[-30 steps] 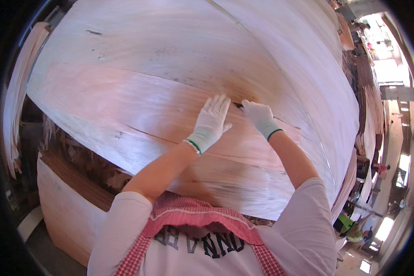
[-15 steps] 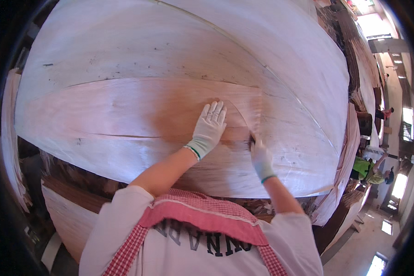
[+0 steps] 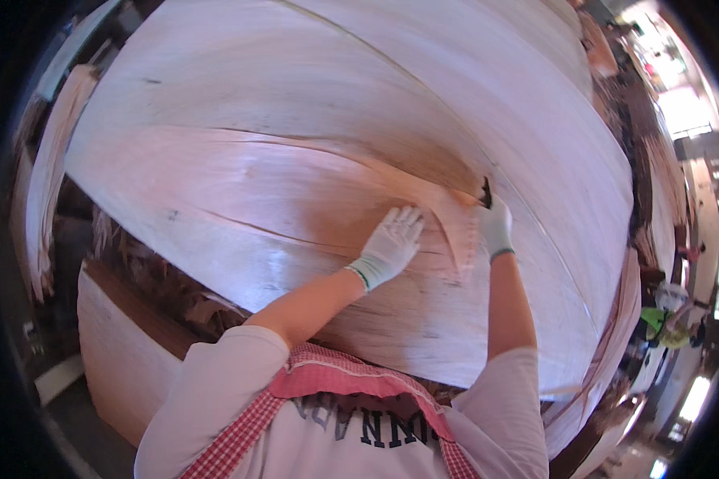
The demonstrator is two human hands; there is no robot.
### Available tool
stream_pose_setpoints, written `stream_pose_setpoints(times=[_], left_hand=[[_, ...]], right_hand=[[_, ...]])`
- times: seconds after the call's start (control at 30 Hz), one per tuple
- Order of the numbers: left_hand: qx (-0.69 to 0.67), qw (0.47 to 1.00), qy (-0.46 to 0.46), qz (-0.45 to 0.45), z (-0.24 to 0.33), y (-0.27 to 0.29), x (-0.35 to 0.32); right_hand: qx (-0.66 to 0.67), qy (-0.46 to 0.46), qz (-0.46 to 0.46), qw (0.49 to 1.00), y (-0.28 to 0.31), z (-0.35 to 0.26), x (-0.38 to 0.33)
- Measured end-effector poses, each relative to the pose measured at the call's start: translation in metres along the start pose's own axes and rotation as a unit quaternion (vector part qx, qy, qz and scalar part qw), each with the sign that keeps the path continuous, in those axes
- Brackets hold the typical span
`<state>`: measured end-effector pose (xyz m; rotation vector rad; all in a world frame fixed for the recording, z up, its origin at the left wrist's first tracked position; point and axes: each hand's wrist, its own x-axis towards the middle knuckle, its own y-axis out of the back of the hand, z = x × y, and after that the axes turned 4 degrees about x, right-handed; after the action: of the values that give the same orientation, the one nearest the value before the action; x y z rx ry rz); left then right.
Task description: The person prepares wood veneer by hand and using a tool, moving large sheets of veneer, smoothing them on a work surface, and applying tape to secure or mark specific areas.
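Observation:
A long strip of pinkish wood veneer [image 3: 311,188] lies on a large pale veneer sheet [image 3: 535,263]. My left hand [image 3: 393,242], in a white glove with a green cuff, presses flat on the strip near its right end, fingers stretched out. At the strip's upper right corner is my right hand [image 3: 495,222], gloved the same way and closed around a small dark tool [image 3: 486,191]; its exact kind is hard to make out. Along the upper edge near that corner the strip looks slightly raised, with a brownish shadow beside it.
A thin pale line [image 3: 391,64] runs across the big sheet. Stacked veneer [image 3: 128,351] stands at the lower left, with more sheets [image 3: 52,184] at the far left. A person in green [image 3: 663,327] is off to the right.
My right hand has moved up and right with the dark tool, from the strip's lower right to its upper right corner. My left hand stays flat on the strip. The view has turned somewhat.

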<state>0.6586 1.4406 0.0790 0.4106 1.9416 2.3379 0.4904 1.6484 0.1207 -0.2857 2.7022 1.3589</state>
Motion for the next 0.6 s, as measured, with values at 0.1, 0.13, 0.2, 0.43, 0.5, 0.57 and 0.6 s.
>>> stream_pose_setpoints(times=[0.1,0.13,0.2,0.43,0.5,0.57,0.6], left_hand=[[-0.023,0.999,0.023,0.039,-0.004,-0.009,-0.010],[-0.031,0.998,0.033,0.048,-0.006,-0.010,-0.013],[-0.025,0.997,0.060,0.046,-0.008,-0.010,-0.022],[-0.276,0.939,0.081,0.188,-0.083,0.063,-0.044],[-0.221,0.961,0.112,0.125,-0.148,0.082,-0.095],[-0.203,0.926,0.288,0.136,-0.204,0.111,-0.164],[-0.136,0.916,0.286,0.245,-0.240,0.105,-0.204]], right_hand=[[-0.105,0.157,0.147,0.971,0.016,-0.045,-0.054],[-0.110,0.212,0.199,0.950,0.021,-0.070,-0.080],[-0.062,0.170,0.186,0.966,0.033,-0.108,-0.136],[0.166,0.059,0.233,0.956,0.091,-0.170,-0.237],[0.247,0.183,0.277,0.910,0.087,-0.206,-0.234],[0.267,0.209,0.294,0.894,0.091,-0.239,-0.237],[0.154,0.220,0.318,0.909,0.096,-0.267,-0.249]])
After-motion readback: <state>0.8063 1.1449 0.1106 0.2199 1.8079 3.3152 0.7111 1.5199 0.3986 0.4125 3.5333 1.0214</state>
